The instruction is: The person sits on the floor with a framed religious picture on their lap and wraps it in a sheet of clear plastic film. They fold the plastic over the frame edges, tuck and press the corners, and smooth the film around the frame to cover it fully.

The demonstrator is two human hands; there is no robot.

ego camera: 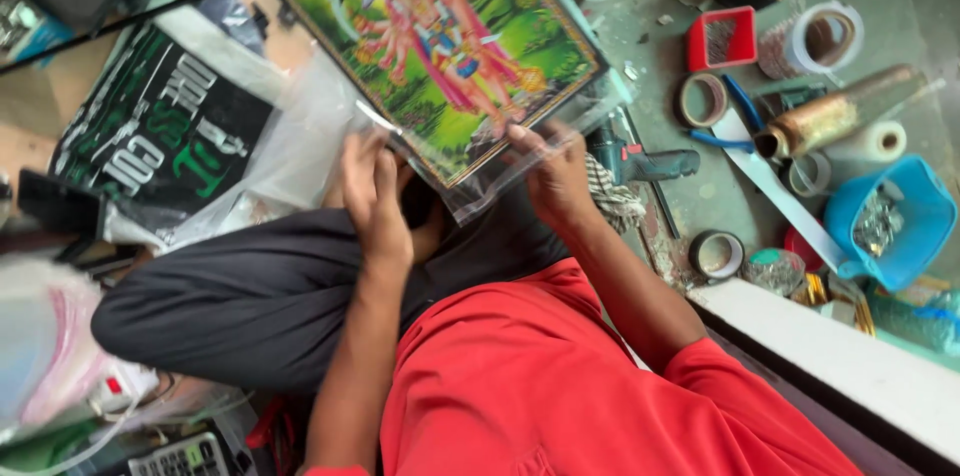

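Note:
A framed colourful picture (450, 36) of a many-armed figure on a green background lies tilted over my lap, partly inside a clear plastic sleeve (500, 176). My left hand (372, 191) grips the sleeve's edge at the picture's lower left corner. My right hand (550, 176) pinches the plastic at the lower right edge. Both hands rest above my dark trousers and red shirt.
To the right lie several tape rolls (703, 99), a red box (722, 38), a blue tub (890, 221), a gold foil roll (835, 116) and a power drill (640, 161). A black printed bag (160, 126) lies at the left. A calculator (180, 456) sits at the bottom left.

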